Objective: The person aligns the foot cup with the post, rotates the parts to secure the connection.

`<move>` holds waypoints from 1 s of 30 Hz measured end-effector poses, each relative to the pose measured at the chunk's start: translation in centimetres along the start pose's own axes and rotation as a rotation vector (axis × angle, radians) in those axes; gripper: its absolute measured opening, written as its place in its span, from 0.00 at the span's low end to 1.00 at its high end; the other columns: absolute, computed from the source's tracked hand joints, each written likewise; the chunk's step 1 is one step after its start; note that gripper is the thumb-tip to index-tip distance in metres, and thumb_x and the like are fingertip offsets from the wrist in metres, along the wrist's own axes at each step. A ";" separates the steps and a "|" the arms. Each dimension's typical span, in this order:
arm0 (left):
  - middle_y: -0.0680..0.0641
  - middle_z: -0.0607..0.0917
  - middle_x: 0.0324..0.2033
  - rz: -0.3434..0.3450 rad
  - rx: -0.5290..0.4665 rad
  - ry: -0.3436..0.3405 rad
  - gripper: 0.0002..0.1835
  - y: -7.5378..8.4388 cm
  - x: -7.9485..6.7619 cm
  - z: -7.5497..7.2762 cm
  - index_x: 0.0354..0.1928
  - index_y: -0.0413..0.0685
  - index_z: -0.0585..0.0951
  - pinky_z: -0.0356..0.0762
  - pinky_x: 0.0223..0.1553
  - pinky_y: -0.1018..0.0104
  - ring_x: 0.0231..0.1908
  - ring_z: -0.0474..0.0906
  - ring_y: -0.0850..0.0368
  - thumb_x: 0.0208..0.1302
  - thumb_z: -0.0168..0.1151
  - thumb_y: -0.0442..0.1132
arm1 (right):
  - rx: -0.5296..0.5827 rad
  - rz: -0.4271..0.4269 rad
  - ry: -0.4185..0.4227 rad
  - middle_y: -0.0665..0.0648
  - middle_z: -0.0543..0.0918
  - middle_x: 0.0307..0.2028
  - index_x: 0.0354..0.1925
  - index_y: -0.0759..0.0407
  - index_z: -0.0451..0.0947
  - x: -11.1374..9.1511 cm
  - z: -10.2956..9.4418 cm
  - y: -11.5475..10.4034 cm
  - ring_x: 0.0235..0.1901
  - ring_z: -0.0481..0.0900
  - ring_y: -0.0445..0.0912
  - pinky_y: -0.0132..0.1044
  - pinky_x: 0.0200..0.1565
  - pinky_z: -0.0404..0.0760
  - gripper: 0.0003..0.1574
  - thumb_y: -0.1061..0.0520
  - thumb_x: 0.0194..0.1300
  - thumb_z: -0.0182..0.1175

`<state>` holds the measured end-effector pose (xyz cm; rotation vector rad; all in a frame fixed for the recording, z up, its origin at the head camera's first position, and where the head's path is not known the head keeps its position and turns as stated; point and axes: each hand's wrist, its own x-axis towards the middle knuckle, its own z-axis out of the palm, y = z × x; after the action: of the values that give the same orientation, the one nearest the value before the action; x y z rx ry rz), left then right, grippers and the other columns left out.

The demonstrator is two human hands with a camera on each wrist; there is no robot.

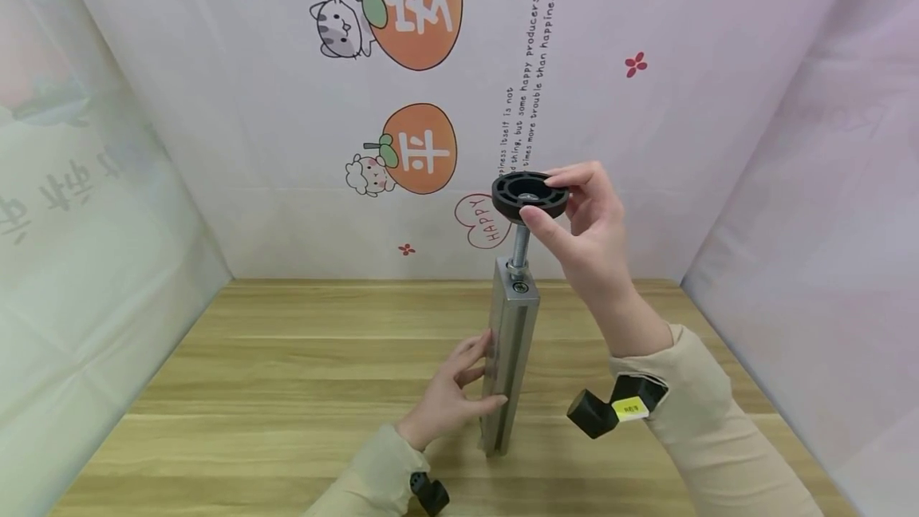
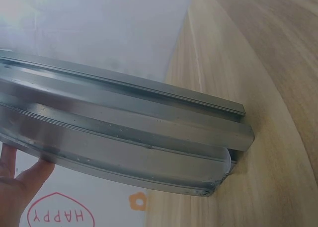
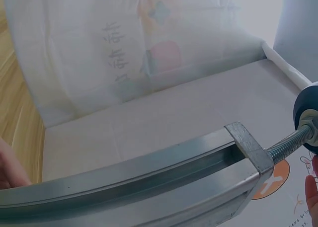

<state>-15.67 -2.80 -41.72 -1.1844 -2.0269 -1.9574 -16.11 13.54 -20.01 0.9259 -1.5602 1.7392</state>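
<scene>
Right hand [image 1: 592,222]: pinches the black foot [image 1: 506,206] by its rim, seemingly for control;
Left hand [image 1: 452,397]: holds the metal bar [image 1: 511,357] lower down, probably to steady it;
Threaded rod [image 1: 521,247]: between the 2 grips.

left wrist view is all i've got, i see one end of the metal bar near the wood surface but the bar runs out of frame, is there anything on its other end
Observer: Yes, a threaded rod sticks up from that end of the metal bar.
Operator: ok what's on top of the rod
Observer: A black round foot, with its hollow side facing up.
Operator: is anyone holding that
Observer: Yes, the right hand holds it between the thumb and fingers.
</scene>
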 end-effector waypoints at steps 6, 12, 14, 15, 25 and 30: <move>0.37 0.63 0.65 -0.017 0.012 -0.001 0.46 -0.1 0.1 -0.1 0.72 0.51 0.57 0.72 0.60 0.51 0.64 0.63 0.59 0.53 0.67 0.25 | -0.147 -0.025 0.050 0.48 0.74 0.40 0.38 0.58 0.72 -0.1 0.3 -0.3 0.39 0.76 0.40 0.27 0.44 0.75 0.22 0.52 0.51 0.72; 0.39 0.63 0.66 -0.052 0.008 -0.004 0.46 0.0 0.1 -0.1 0.72 0.48 0.57 0.71 0.61 0.52 0.63 0.63 0.59 0.52 0.67 0.26 | -0.231 -0.013 0.080 0.45 0.74 0.38 0.38 0.55 0.72 -0.2 0.5 -0.5 0.39 0.74 0.40 0.27 0.42 0.74 0.21 0.56 0.49 0.73; 0.38 0.63 0.66 -0.054 0.004 -0.003 0.46 0.0 0.1 -0.1 0.72 0.48 0.57 0.71 0.61 0.51 0.63 0.63 0.59 0.52 0.67 0.25 | -0.245 -0.017 0.088 0.45 0.73 0.38 0.37 0.56 0.72 -0.2 0.5 -0.4 0.39 0.74 0.40 0.27 0.42 0.73 0.23 0.54 0.49 0.74; 0.38 0.63 0.66 -0.055 0.002 -0.003 0.46 0.0 0.0 -0.1 0.72 0.48 0.57 0.71 0.61 0.51 0.63 0.63 0.60 0.52 0.67 0.25 | -0.249 -0.019 0.092 0.45 0.73 0.38 0.37 0.57 0.71 -0.2 0.6 -0.4 0.39 0.74 0.40 0.27 0.42 0.73 0.24 0.52 0.48 0.74; 0.37 0.63 0.65 -0.018 -0.004 -0.007 0.46 -0.1 -0.2 -0.1 0.72 0.48 0.57 0.71 0.60 0.48 0.64 0.62 0.62 0.53 0.67 0.25 | -0.215 -0.126 0.160 0.46 0.74 0.38 0.39 0.73 0.71 -0.8 1.1 0.4 0.39 0.75 0.39 0.29 0.43 0.73 0.45 0.34 0.46 0.69; 0.37 0.63 0.65 0.009 0.000 -0.008 0.46 -0.1 -0.1 -0.1 0.72 0.50 0.57 0.71 0.60 0.46 0.64 0.62 0.62 0.53 0.67 0.26 | -0.207 -0.175 0.169 0.47 0.73 0.39 0.39 0.75 0.75 -0.7 0.9 0.6 0.41 0.71 0.41 0.30 0.43 0.72 0.43 0.35 0.49 0.68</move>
<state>-15.71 -2.93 -41.89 -1.2014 -2.0222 -1.9518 -16.13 12.54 -20.89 0.7671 -1.4705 1.4636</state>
